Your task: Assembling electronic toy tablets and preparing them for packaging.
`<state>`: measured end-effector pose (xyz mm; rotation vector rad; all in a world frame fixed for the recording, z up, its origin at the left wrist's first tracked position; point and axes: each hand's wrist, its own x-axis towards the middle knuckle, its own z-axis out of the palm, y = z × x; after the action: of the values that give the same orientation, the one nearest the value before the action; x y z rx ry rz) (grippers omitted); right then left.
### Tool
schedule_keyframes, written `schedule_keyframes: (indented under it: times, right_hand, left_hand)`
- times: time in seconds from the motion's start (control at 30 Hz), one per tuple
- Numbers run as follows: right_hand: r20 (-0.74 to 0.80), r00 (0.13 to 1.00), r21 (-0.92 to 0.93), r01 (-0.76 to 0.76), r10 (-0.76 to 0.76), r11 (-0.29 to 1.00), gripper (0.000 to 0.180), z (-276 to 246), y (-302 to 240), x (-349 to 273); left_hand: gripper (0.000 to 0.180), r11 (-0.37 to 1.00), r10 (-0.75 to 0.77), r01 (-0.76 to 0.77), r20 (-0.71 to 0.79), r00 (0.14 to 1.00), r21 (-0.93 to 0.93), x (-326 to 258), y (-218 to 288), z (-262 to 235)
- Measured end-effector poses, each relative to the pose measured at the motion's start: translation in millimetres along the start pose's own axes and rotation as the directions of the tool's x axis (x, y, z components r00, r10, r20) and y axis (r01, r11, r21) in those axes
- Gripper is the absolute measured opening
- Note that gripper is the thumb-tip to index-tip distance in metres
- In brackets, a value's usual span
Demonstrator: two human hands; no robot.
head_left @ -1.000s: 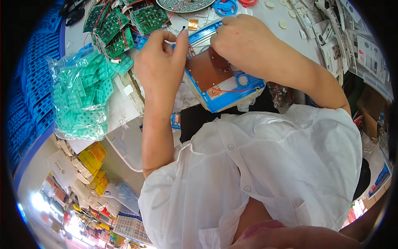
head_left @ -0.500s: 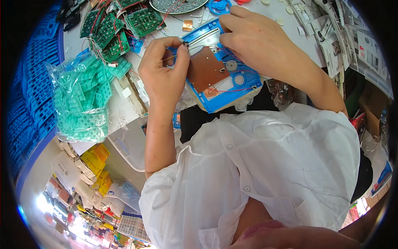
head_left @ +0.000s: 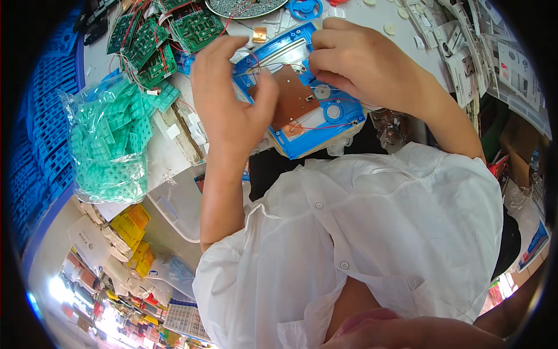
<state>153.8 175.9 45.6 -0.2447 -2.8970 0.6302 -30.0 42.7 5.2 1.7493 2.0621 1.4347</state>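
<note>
Blue plastic casing lies open in front of me, at twelve o'clock; a clear bag of green pads sits between its eight and nine. At its nine, my left hand spreads thumb and fingers wide; at two, my right hand curls its fingers narrow, gripping what, if anything, I cannot tell. Inside lie a brown circuit board and a red wire.

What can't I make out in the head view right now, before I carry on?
All in the head view:
- What the right hand grips, if anything: hidden by the hand itself.
- Part of the left side of the board and blue case: behind the left hand.
- The tray's far side: cut off by the top edge.
</note>
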Motion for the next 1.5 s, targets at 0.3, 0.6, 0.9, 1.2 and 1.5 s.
schedule_keyframes:
  times: [0.3, 0.6, 0.9, 1.2, 1.5]
  right_hand:
    - [0.054, 0.998, 0.058, 0.005, -0.008, 0.998, 0.013, 17.6, 5.5, -10.7]
    - [0.045, 0.996, -0.157, 0.079, -0.072, 0.984, 0.011, 15.4, 4.5, -7.4]
    - [-0.31, 0.95, -0.035, 0.017, -0.027, 0.999, 0.016, 40.9, 9.4, -4.2]
    - [-0.289, 0.948, 0.047, -0.128, 0.136, 0.991, 0.012, 50.9, 14.6, -7.2]
    - [-0.124, 0.992, -0.09, -0.008, -0.003, 0.996, 0.015, 12.5, -3.4, 5.6]
  left_hand:
    - [0.019, 0.927, 0.227, -0.327, 0.422, 0.878, 0.183, -1.4, 5.4, 5.3]
    - [0.013, 0.921, 0.318, -0.367, 0.294, 0.901, 0.127, -13.2, -12.9, -0.6]
    - [0.016, 0.937, 0.284, -0.324, 0.255, 0.924, 0.133, -25.2, -17.0, 3.2]
    - [0.015, 0.942, 0.275, -0.311, 0.243, 0.93, 0.124, -26.9, -18.9, 3.3]
    - [0.014, 0.944, 0.281, -0.312, 0.229, 0.932, 0.109, -29.9, -22.8, 5.2]
